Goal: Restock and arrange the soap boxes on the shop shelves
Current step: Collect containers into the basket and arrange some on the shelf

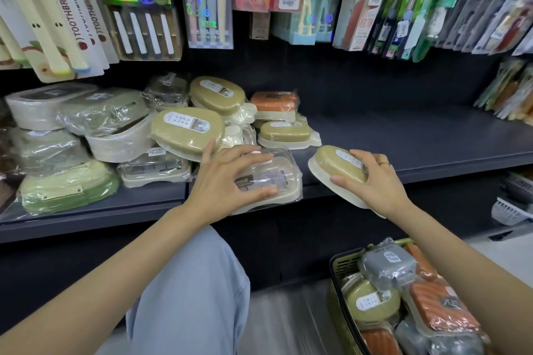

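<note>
Dark shop shelving fills my view, with toothbrush packs hanging along the top from 10 to 2 o'clock. On the shelf below, the stock is bunched at 9 to 11 o'clock: wrapped cream and pale green soap boxes stacked at far left, then olive-lidded oval boxes leaning on one another, and an orange-lidded box behind them near 12 o'clock. The shelf's right half is bare dark board.

My left hand lies over a clear-lidded soap box at the shelf's front edge, fingers spread and bent round its lid, thumb against the olive box behind it. Just right of it, my right hand grips an olive soap box with a cream base, tilted, its near end overhanging the shelf edge; whether its far end rests on the shelf I cannot tell.

At 5 o'clock, a green basket on the floor holds more boxes: grey, olive and orange. My knee in pale blue trousers shows at 6 o'clock.
</note>
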